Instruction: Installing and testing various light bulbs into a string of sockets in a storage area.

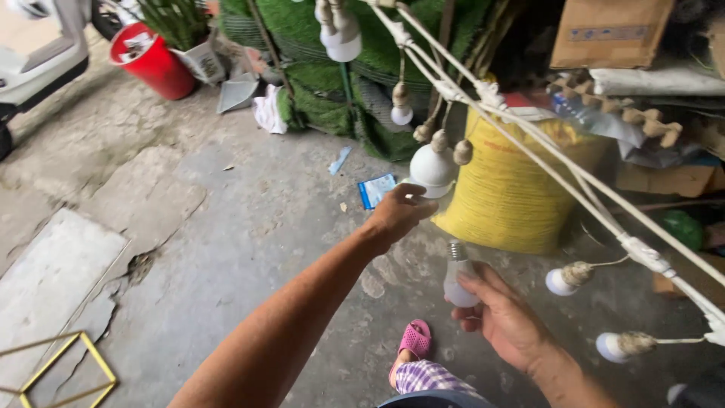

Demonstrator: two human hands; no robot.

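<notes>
A loose white bulb (pixel 458 281) sits upright in the closed right hand (pixel 502 313). The left hand (pixel 399 212) reaches up, fingers pinched on a hanging dome-shaped bulb (pixel 432 165) on the white cable string (pixel 574 185), before a yellow sack (pixel 513 193).

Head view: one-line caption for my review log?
Left hand reaches a hanging white bulb; right hand holds a loose bulb.
</notes>
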